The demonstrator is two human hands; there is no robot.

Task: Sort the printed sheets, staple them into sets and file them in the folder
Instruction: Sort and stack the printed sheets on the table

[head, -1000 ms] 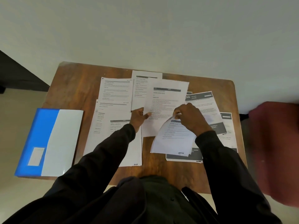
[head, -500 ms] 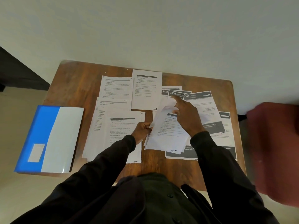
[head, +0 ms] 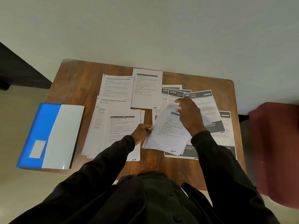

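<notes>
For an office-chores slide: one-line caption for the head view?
Left hand and right hand grip loose white printed sheets over a paper-strewn brown wooden table; blue-and-white folder lies left.

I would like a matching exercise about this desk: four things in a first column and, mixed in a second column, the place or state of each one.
Column 1
1. blue and white plastic folder
2. left hand
3. right hand
4. white sheet headed 2659

Column 2
A. pinches the left edge of the loose bundle of printed sheets
B. partly covered by other sheets, towards the far side
C. lies closed at the left edge of the brown wooden table
D. holds the bundle's curled far edge

Pairs: 1-C, 2-A, 3-D, 4-B
</notes>
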